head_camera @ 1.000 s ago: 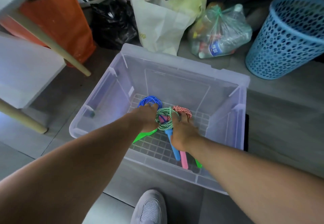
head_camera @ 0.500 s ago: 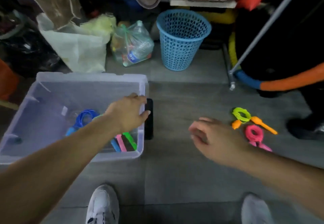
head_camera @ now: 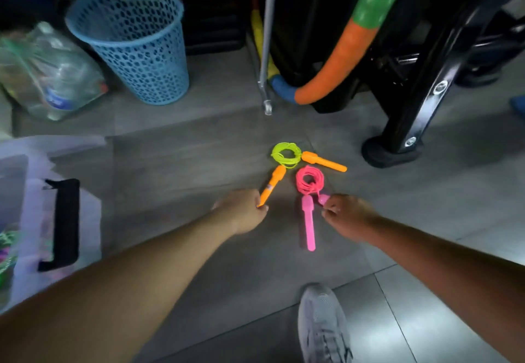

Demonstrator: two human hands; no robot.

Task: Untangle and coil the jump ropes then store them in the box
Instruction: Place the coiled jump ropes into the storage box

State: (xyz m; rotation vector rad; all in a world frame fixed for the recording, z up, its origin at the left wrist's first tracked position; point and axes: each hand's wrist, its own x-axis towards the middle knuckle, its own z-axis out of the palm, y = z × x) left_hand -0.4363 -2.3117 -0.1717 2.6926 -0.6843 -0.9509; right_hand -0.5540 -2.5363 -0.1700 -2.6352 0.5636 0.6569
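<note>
My hands are apart: left hand pinches the orange handle, which runs toward 1 o'clock to the yellow-green coil, right hand pinches a pink handle under the pink coil, and the box is at 9 o'clock.
</note>
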